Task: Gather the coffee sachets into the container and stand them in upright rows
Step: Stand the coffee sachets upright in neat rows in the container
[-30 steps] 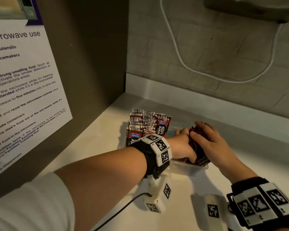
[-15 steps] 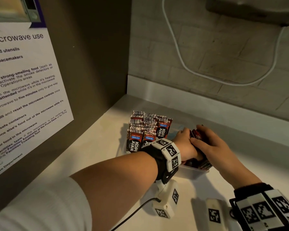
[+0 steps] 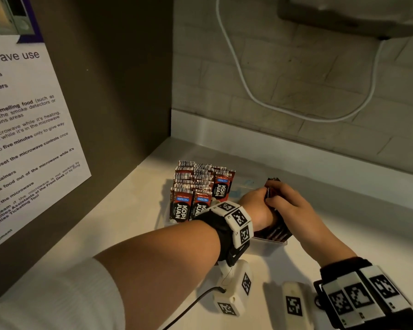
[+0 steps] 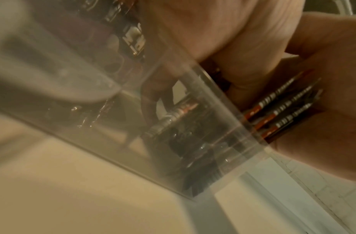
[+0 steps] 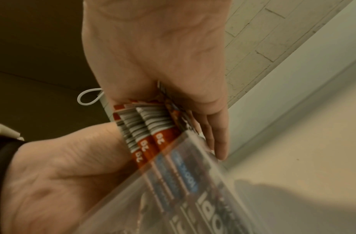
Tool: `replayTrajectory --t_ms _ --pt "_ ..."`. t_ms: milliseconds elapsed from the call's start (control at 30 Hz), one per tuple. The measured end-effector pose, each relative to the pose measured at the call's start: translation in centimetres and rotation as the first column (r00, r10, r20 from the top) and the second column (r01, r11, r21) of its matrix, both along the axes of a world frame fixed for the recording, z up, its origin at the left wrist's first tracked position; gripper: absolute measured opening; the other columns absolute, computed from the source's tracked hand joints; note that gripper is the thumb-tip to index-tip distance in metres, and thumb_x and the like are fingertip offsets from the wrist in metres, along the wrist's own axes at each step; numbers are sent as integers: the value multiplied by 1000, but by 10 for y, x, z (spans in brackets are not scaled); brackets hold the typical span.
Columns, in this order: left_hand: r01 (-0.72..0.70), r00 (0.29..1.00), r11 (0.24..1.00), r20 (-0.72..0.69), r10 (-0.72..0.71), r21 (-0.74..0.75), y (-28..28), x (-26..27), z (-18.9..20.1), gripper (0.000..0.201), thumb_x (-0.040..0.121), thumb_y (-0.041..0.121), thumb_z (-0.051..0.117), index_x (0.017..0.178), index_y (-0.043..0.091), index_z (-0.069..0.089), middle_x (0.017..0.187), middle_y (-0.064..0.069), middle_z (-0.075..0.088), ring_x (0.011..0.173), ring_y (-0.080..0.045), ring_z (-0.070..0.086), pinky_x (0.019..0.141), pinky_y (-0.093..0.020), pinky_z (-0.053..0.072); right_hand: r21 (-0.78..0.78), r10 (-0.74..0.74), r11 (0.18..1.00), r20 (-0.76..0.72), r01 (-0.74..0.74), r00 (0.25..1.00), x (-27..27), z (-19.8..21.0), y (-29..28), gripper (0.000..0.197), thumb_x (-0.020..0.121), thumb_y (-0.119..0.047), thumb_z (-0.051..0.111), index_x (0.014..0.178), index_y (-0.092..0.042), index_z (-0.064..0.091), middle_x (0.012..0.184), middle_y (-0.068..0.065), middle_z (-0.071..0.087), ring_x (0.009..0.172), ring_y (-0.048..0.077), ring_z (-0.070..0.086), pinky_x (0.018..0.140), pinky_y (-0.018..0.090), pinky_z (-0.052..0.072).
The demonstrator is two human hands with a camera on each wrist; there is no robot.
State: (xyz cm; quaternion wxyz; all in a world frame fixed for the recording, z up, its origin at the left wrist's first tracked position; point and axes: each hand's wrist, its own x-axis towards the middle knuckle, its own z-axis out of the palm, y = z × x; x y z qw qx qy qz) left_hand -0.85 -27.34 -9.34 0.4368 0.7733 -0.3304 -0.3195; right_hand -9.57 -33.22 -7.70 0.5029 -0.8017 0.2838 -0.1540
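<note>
Red-and-black foil coffee sachets (image 3: 275,228) | stack at right end of clear plastic container (image 3: 268,244), beside upright rows (image 3: 198,186) | left hand (image 3: 256,208), right hand (image 3: 290,207) both clamp stack | advice: squeeze evenly, seat bottom edges flat, release right last so none topple.

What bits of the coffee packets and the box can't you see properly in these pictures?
- Head view: the left hand and right hand cover most of the held sachets, so their number stays unknown.
- Head view: the left wrist hides the near wall of the container.
- Left wrist view: the clear container wall blurs the sachets behind it.
- Right wrist view: motion blur smears the print on the packets low in the container.
- Head view: the poster is cut off at the left edge.
</note>
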Motion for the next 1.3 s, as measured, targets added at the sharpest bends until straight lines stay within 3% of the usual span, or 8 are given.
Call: replayTrajectory --t_ms 167,300,433,633,800,1000,1133,1300 --pt "-49 998 999 47 49 -2 4 -1 -1 34 92 23 57 125 19 51 116 -7 62 106 -26 60 96 -41 49 28 -6 1000 17 5 1000 -1 0 -1 39 90 -25 58 129 -29 55 130 0 53 116 19 53 100 42 45" --pt "-47 999 999 24 47 -2 8 0 0 38 88 19 61 124 19 51 115 -6 62 105 -26 61 94 -42 51 86 10 996 22 -12 1000 -3 1 0 63 68 -37 55 130 -28 53 129 -1 53 114 15 54 86 29 46" --pt "-83 994 996 -74 82 -12 12 3 2 42 86 11 60 127 19 51 117 -9 63 108 -28 60 98 -45 49 84 7 996 4 -8 1000 -5 2 0 66 63 -27 54 129 -27 52 128 2 55 111 19 56 89 36 50" --pt "-164 977 984 -145 153 -65 18 4 4 52 79 -1 62 127 18 52 114 -9 64 105 -26 61 92 -39 52 -10 -23 1000 -12 22 1000 -2 1 -3 46 85 5 49 114 -31 53 118 6 59 103 23 60 87 37 51" --pt "-163 971 984 -191 146 -76 18 4 4 56 77 -2 61 129 19 52 115 -11 64 106 -28 61 95 -44 51 -62 -27 998 -37 25 999 -4 2 -3 48 83 4 50 116 -30 55 112 6 62 100 25 62 90 45 53" --pt "-106 985 993 -139 97 -58 21 6 3 45 78 -1 61 120 15 55 106 -7 64 103 -27 62 92 -41 53 -90 -25 996 -14 24 1000 -7 4 -3 49 85 6 49 114 -33 55 104 -6 62 92 14 61 80 33 53" --pt "-89 992 996 -92 86 -23 22 8 3 50 79 2 61 125 16 47 102 -5 59 102 -27 61 82 -35 53 -117 21 993 -2 -21 1000 -7 3 -2 59 85 5 51 115 -46 56 112 -5 62 100 14 61 87 35 53" --pt "-118 988 993 -99 117 -4 21 10 2 49 79 3 59 126 12 47 96 -5 57 98 -26 61 77 -34 52 -141 -11 990 -27 7 1000 -5 -1 -5 38 88 -9 58 110 -39 63 116 2 60 102 22 62 91 43 53"
